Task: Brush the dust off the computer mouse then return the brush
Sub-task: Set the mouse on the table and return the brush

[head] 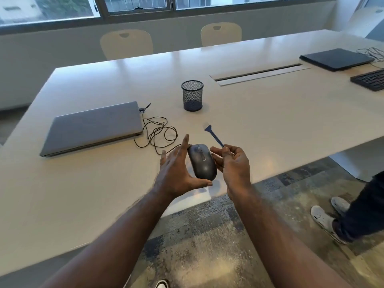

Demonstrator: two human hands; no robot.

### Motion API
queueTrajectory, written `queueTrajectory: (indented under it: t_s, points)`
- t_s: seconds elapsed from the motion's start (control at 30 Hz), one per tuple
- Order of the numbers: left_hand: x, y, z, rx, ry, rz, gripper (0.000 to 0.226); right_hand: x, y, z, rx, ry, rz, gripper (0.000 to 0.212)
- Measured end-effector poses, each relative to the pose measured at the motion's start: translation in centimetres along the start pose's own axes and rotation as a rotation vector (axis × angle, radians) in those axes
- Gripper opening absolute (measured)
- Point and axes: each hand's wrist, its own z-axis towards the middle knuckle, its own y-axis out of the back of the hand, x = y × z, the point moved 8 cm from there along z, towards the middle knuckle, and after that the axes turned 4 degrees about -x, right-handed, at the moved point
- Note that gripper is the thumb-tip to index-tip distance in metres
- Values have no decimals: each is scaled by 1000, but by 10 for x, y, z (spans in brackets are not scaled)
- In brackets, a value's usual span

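Obs., largest to smallest. White conf. table [259, 125] fills most of view; two pale chairs [126, 45] behind far edge. Closed grey laptop [93, 127] on my left, lid down. Second closed dark laptop [336, 58] far right, w/ black keyboard [368, 80] just nearer. Mesh pen cup [192, 95] upright mid-table, well apart from my hands. Another person's leg and pale shoes [324, 219] on floor at right.

My left hand [176, 175]: fingers straight and spread beside the mouse [202, 161], thumb under its near end. Mouse held above near table edge; black cable [158, 132] looped twd grey laptop. My right hand [232, 163]: thumb + fingertips pinch handle of blue brush [214, 138]; bristles point up and away, not touching mouse.
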Motion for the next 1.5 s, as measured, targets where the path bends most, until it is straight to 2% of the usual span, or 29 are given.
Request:
queueTrajectory:
  t_s: [0.47, 1.1, 1.2, 1.37, 1.5]
  points:
    - [22, -22, 12, 83, 53, 34, 148, -18, -4, 15, -14, 36, -189, 8]
    - [30, -34, 18, 143, 63, 126, 145, -17, 7, 28, -10, -9, -167, 10]
    - [27, -27, 15, 121, 47, 127, 131, -7, 14, 29, -38, 27, -155, 9]
    - [41, 4, 8, -90, 35, 199, 85, 16, 22, 35, -63, 86, -66, 8]
    - [66, 29, 2, -178, 92, 337, 73, 40, 18, 45, -61, 164, -74, 7]
